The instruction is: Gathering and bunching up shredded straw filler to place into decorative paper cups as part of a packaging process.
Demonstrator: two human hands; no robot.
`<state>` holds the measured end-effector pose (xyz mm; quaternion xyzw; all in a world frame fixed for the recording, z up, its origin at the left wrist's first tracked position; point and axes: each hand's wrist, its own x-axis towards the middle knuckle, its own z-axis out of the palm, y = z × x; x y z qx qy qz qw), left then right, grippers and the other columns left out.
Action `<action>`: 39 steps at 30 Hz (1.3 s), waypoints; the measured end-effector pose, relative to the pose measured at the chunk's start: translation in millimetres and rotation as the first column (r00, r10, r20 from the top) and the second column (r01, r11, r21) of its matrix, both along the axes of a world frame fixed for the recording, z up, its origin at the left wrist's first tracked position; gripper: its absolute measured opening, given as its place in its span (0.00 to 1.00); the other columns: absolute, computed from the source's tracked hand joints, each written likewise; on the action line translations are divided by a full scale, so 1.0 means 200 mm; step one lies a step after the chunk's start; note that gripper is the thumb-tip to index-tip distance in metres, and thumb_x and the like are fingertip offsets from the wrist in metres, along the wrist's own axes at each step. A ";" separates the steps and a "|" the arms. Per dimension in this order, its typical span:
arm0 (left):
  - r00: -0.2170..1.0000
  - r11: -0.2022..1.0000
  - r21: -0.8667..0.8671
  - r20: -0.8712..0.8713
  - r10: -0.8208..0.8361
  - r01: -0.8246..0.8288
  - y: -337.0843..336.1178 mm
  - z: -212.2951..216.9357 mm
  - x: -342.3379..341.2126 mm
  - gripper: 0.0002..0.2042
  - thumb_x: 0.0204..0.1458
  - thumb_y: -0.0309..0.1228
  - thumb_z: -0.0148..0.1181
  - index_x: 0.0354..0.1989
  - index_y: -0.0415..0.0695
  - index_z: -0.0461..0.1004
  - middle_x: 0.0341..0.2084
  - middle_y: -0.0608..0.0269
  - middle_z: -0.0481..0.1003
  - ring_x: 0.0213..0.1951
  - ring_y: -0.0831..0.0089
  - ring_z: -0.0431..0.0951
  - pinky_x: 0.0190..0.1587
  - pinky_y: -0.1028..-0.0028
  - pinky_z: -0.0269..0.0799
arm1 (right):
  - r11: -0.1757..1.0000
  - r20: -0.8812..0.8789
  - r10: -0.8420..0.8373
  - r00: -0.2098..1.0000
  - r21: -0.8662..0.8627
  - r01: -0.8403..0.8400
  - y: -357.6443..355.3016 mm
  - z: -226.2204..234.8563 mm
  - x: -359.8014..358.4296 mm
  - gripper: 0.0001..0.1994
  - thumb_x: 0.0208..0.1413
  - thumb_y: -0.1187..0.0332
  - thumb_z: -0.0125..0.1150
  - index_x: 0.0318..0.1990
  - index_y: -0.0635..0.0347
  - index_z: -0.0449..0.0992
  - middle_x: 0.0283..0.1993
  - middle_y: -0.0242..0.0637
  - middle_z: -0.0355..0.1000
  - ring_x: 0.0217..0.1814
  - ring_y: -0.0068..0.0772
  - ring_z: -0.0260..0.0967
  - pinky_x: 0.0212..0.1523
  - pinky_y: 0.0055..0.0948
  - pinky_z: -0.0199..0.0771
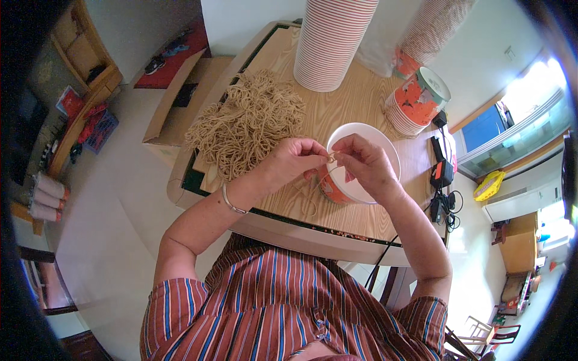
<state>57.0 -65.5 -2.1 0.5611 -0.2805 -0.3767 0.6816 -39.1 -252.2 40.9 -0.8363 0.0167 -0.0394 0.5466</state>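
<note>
both hands pinch a thin tan string (330, 158) over the paper bowl (361, 162) at table centre: left hand (295, 159) at nine o'clock, right hand (364, 162) at three. light, limp, best held near its ends.

A light wooden table (337, 117) with a dark border strip carries everything. At its ten o'clock lies a heap of tan strings (248, 122). At twelve o'clock stands a tall stack of paper cups (331, 42); at two o'clock a shorter stack lies tilted, orange-printed (417, 102). Near the centre sits a white-rimmed paper bowl (361, 165). At three o'clock, on the edge, rest black chargers (442, 162).
</note>
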 end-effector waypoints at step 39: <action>0.982 0.987 -0.124 -0.175 0.075 -0.098 -0.02 -0.05 -0.05 0.04 0.59 0.28 0.57 0.39 0.41 0.73 0.28 0.70 0.73 0.27 0.83 0.71 0.30 0.81 0.69 | 0.950 0.221 0.005 0.975 -0.305 0.064 0.08 0.00 -0.04 0.05 0.54 0.75 0.60 0.36 0.62 0.71 0.32 0.43 0.73 0.32 0.39 0.74 0.33 0.33 0.73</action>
